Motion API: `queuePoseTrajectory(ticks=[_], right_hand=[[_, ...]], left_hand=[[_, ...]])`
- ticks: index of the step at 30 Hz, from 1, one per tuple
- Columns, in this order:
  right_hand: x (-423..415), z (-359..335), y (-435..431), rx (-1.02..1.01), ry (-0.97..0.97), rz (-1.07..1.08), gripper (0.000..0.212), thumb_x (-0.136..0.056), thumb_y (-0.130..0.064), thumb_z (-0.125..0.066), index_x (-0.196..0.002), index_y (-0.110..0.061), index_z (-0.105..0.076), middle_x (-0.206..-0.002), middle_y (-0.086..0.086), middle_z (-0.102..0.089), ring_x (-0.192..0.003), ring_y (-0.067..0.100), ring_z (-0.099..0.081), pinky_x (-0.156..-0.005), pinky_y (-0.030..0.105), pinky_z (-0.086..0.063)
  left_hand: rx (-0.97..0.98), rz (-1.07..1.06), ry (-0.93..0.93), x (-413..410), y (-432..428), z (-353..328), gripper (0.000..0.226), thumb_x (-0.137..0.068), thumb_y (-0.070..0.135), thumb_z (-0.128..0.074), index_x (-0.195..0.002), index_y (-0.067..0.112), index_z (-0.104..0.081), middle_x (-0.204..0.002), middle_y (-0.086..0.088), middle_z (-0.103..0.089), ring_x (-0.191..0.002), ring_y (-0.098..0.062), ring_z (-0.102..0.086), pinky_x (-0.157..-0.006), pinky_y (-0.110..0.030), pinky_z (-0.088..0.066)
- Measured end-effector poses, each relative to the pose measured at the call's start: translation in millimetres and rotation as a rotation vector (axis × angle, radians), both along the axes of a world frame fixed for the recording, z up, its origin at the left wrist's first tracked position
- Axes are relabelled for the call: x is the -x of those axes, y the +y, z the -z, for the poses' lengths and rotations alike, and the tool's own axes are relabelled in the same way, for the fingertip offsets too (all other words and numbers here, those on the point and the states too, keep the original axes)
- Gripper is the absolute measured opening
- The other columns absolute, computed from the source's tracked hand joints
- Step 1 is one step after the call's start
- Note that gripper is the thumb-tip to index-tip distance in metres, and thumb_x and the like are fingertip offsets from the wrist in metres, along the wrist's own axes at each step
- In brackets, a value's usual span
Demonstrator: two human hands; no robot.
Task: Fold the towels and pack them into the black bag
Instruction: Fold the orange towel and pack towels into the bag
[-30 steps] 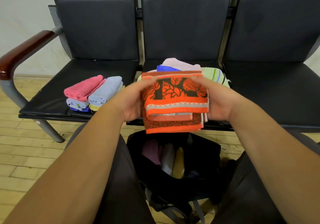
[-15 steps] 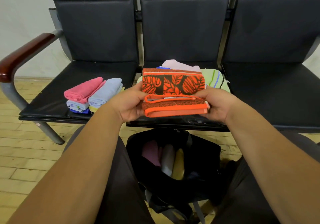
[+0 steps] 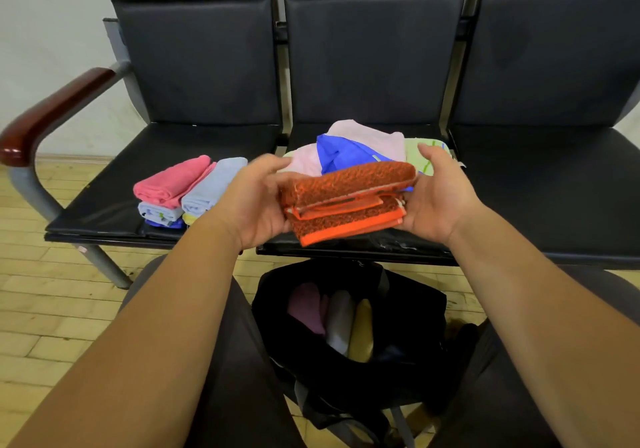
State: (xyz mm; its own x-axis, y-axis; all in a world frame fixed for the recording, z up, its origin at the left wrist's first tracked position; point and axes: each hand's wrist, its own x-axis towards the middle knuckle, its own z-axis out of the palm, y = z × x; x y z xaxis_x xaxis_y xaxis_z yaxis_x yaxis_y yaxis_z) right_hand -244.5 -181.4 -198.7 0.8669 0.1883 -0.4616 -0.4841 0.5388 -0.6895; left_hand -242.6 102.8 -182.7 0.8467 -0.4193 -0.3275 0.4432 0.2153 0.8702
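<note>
I hold a folded orange towel [image 3: 346, 201] flat between both hands, above the front edge of the middle seat. My left hand [image 3: 254, 201] grips its left end and my right hand [image 3: 438, 194] cups its right end. Below, between my knees, the black bag [image 3: 408, 309] stands open on the floor with purple, white and yellow folded towels [image 3: 337, 319] inside. A loose pile of unfolded towels [image 3: 360, 146], pink, blue and green-striped, lies on the middle seat behind the orange one. Folded pink and light-blue towels [image 3: 190, 188] are stacked on the left seat.
A row of three black padded seats [image 3: 554, 177] faces me, with a wooden armrest [image 3: 52, 111] at the far left. The floor is light wood. My dark-trousered legs flank the bag.
The orange towel's patterned upper half has been folded down over the rest, making a thicker, flatter bundle. Both hands stayed at its ends.
</note>
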Motion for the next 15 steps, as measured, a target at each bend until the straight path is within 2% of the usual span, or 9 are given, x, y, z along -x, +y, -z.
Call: queuePoseTrajectory(ticks=[2, 3, 4, 6, 8, 10, 12, 14, 15], right_hand=[[-1.1, 2.0, 11.8, 0.112, -0.038, -0.078, 0.035, -0.099, -0.044, -0.068, -0.116, -0.013, -0.073, -0.120, 0.015, -0.072, -0.111, 0.037, -0.073, -0.092, 0.061, -0.060], [-2.1, 4.6, 18.6, 0.194, -0.056, -0.082, 0.021, -0.100, -0.031, -0.071, -0.110, -0.012, -0.074, -0.118, 0.015, -0.071, -0.105, 0.037, -0.073, -0.091, 0.062, -0.061], [-4.2, 8.0, 24.7, 0.249, -0.067, -0.053, 0.009, -0.100, -0.018, -0.071, -0.107, -0.012, -0.072, -0.119, 0.016, -0.068, -0.104, 0.036, -0.072, -0.093, 0.064, -0.060], [-10.3, 16.2, 33.7, 0.285, -0.078, 0.018, 0.025, -0.097, 0.002, -0.064, -0.116, -0.014, -0.067, -0.128, 0.016, -0.063, -0.108, 0.035, -0.067, -0.100, 0.061, -0.056], [-16.5, 20.3, 43.9, 0.235, -0.065, 0.057, 0.051, -0.094, 0.011, -0.058, -0.135, -0.020, -0.061, -0.131, 0.016, -0.063, -0.108, 0.033, -0.066, -0.094, 0.052, -0.058], [-20.4, 23.6, 55.3, 0.203, -0.046, 0.040, 0.058, -0.092, 0.012, -0.055, -0.140, -0.019, -0.058, -0.129, 0.016, -0.065, -0.102, 0.031, -0.068, -0.081, 0.042, -0.059], [-25.9, 30.0, 67.2, 0.203, -0.018, -0.018, 0.043, -0.093, 0.007, -0.053, -0.133, -0.007, -0.062, -0.124, 0.018, -0.068, -0.094, 0.028, -0.070, -0.076, 0.039, -0.059], [-30.3, 35.1, 75.8, 0.191, 0.019, -0.081, 0.032, -0.097, -0.010, -0.058, -0.127, -0.009, -0.069, -0.121, 0.014, -0.071, -0.098, 0.029, -0.071, -0.084, 0.044, -0.062], [-32.4, 35.2, 80.0, 0.195, 0.038, -0.129, 0.030, -0.097, -0.023, -0.062, -0.124, -0.014, -0.072, -0.120, 0.011, -0.074, -0.103, 0.030, -0.073, -0.091, 0.050, -0.061]], left_hand=[[-0.164, 0.003, -0.031, 0.5, -3.6, 8.4, 0.013, -0.102, 0.024, -0.065, -0.106, 0.014, -0.071, -0.100, -0.009, -0.073, -0.091, -0.024, -0.071, -0.077, -0.040, -0.062], [-0.196, 0.007, -0.022, 1.3, -4.6, 12.7, 0.017, -0.099, 0.015, -0.071, -0.115, 0.016, -0.069, -0.107, -0.009, -0.075, -0.093, -0.023, -0.074, -0.075, -0.039, -0.063], [-0.205, 0.000, 0.013, 0.9, -4.3, 17.5, 0.034, -0.095, 0.007, -0.075, -0.126, 0.017, -0.066, -0.116, -0.009, -0.076, -0.098, -0.023, -0.076, -0.076, -0.038, -0.063], [-0.189, 0.003, 0.086, 0.9, -1.9, 21.9, 0.052, -0.091, -0.002, -0.075, -0.139, 0.013, -0.061, -0.130, -0.013, -0.074, -0.109, -0.025, -0.076, -0.082, -0.036, -0.063], [-0.227, 0.034, 0.131, 1.0, 3.5, 25.4, 0.045, -0.092, -0.002, -0.074, -0.136, 0.001, -0.064, -0.132, -0.015, -0.074, -0.116, -0.025, -0.074, -0.088, -0.035, -0.064], [-0.286, 0.004, 0.194, -0.2, 12.1, 28.6, 0.044, -0.091, -0.001, -0.076, -0.133, 0.000, -0.065, -0.127, -0.014, -0.076, -0.116, -0.025, -0.075, -0.088, -0.036, -0.065], [-0.344, -0.024, 0.191, -2.6, 22.7, 29.9, 0.044, -0.091, 0.000, -0.078, -0.133, 0.001, -0.065, -0.121, -0.012, -0.079, -0.112, -0.024, -0.076, -0.085, -0.037, -0.066], [-0.397, -0.058, 0.165, -3.7, 31.7, 28.2, 0.039, -0.092, 0.000, -0.077, -0.130, 0.003, -0.066, -0.117, -0.011, -0.080, -0.108, -0.024, -0.078, -0.082, -0.038, -0.066], [-0.419, -0.078, 0.154, -3.7, 36.0, 27.1, 0.037, -0.093, -0.001, -0.077, -0.128, 0.004, -0.067, -0.116, -0.011, -0.080, -0.106, -0.025, -0.078, -0.081, -0.039, -0.067]])
